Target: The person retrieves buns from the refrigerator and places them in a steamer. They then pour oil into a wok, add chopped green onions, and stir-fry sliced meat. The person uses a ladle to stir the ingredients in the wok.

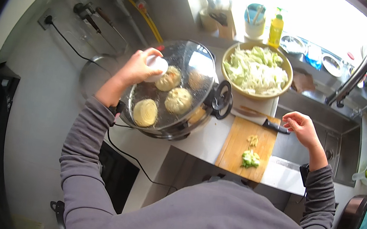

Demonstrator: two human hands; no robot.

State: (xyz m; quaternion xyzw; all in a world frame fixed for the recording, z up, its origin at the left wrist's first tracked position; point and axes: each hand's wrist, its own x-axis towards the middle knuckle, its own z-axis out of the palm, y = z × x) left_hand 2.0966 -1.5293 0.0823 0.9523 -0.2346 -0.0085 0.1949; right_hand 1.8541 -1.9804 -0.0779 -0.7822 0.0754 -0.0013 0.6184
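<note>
My left hand grips a white round piece, seemingly the knob of a clear glass lid. This lid covers an electric steamer with black side handles. Through the wet glass I see several steamed buns, among them a pleated bun and a spiral roll. My right hand is empty, its fingers loosely curled above the sink's near-left side. Just left of its fingertips lies the black handle of a kitchen knife, at the far end of a wooden cutting board.
Chopped green onion and pale chopped pieces lie on the board. Behind stands a bowl of shredded cabbage. A faucet arches over the steel sink. A black power cord crosses the counter's front edge.
</note>
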